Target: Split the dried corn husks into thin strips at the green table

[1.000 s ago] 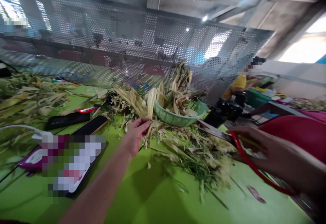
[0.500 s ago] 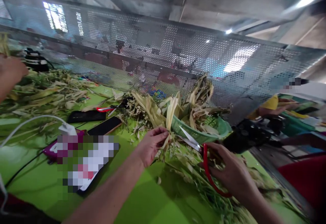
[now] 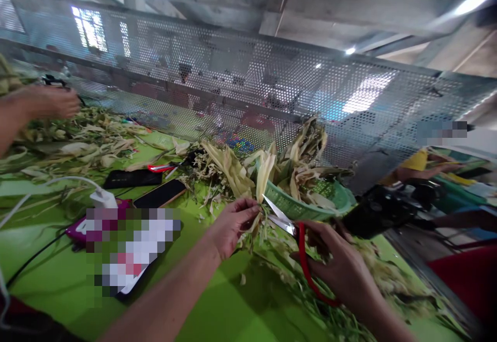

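Note:
Pinched between the thumb and fingers of my left hand (image 3: 235,225) is a pale dried corn husk (image 3: 264,173), held upright over the table. My right hand (image 3: 337,261) grips red-handled scissors (image 3: 285,220) with the blades parted. Their tips reach the husk just above my left fingertips; whether they touch it I cannot tell. Behind both hands stands a green plastic basket (image 3: 310,208) heaped with dried husks (image 3: 306,160). Husk scraps lie under and around my hands.
On the green table (image 3: 186,300) lie a dark phone (image 3: 159,193), a black case (image 3: 132,178), a red cutter (image 3: 161,168) and a purple power strip (image 3: 83,228) with cables. A perforated metal screen (image 3: 217,77) runs behind. A co-worker's hand (image 3: 46,102) is over husks at far left.
My right hand has brought the scissors left, closer to the husk. My left hand stays nearly in place. At far left, the co-worker's hand has moved right.

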### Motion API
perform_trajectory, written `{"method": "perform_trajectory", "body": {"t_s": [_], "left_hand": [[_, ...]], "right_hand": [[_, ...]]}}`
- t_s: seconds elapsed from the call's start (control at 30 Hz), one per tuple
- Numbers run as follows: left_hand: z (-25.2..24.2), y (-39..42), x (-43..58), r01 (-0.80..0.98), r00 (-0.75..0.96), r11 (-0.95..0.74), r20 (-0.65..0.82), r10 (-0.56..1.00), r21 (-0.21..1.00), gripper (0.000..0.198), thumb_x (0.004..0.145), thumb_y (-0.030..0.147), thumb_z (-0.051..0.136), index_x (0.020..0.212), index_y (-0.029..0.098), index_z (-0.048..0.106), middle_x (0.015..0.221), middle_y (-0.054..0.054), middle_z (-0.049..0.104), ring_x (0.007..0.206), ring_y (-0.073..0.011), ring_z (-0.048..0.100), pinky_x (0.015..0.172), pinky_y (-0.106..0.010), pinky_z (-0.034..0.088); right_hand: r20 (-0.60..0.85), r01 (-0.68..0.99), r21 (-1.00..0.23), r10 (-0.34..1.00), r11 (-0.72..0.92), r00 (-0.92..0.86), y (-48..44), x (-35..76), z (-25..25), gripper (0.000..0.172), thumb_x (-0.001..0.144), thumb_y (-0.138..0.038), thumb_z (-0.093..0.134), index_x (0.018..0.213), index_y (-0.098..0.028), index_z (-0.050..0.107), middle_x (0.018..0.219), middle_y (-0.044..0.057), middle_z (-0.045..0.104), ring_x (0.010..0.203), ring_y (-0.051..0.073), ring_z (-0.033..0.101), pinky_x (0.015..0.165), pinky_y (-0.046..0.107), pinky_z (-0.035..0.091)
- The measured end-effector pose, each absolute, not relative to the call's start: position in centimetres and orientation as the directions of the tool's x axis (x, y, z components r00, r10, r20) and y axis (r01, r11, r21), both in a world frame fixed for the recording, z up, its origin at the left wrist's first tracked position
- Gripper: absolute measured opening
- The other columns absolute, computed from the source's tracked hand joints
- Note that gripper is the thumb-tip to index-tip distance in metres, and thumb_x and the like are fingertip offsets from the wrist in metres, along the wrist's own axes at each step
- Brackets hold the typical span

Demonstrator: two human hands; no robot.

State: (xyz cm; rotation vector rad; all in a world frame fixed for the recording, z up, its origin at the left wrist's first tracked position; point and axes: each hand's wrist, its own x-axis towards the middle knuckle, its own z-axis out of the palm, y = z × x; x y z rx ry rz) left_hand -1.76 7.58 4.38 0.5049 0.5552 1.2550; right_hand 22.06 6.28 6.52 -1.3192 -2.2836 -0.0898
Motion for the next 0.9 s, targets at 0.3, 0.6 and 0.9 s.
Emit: {"method": "perform_trajectory", "body": {"t_s": [0.3, 0.6, 0.9], "left_hand": [[4.8, 7.4, -1.3, -0.707, 0.212, 0.237, -0.12, 0.97, 0.667, 0.029, 0.054, 0.025, 0.086, 0.074, 0.014, 0.068, 0.069, -0.002, 0.066, 0.059, -0.0082, 0.057, 0.059, -0.021, 0.042], [3.9, 7.9, -1.7, -0.661, 0.195, 0.17, -0.052, 0.98, 0.731, 0.026, 0.059, 0.029, 0.083, 0.075, 0.015, 0.067, 0.069, 0.0, 0.062, 0.061, -0.0061, 0.053, 0.061, -0.019, 0.04], [5.0, 7.3, -1.9, -0.517, 0.152, 0.046, 0.038, 0.988, 0.855, 0.023, 0.065, 0.032, 0.076, 0.076, 0.016, 0.064, 0.069, 0.0, 0.056, 0.063, -0.009, 0.048, 0.06, -0.022, 0.036]], "right_hand": [[0.462, 0.854, -0.126, 0.792, 0.504, -0.399, 6.2, 21.0, 6.7, 0.045, 0.074, -0.043, 0.066, 0.113, -0.023, 0.059, 0.081, 0.002, 0.069, 0.061, 0.017, 0.062, 0.058, 0.026, 0.049], [0.455, 0.86, -0.238, 0.834, 0.451, -0.311, 5.6, 22.2, 6.5, 0.044, 0.075, -0.049, 0.064, 0.11, -0.021, 0.065, 0.077, 0.002, 0.072, 0.063, 0.02, 0.067, 0.062, 0.025, 0.052], [0.184, 0.902, -0.147, 0.907, 0.406, -0.379, 5.0, 30.5, 6.2, 0.039, 0.076, -0.041, 0.06, 0.114, -0.038, 0.067, 0.111, 0.003, 0.071, 0.094, 0.034, 0.069, 0.074, 0.043, 0.059]]}}
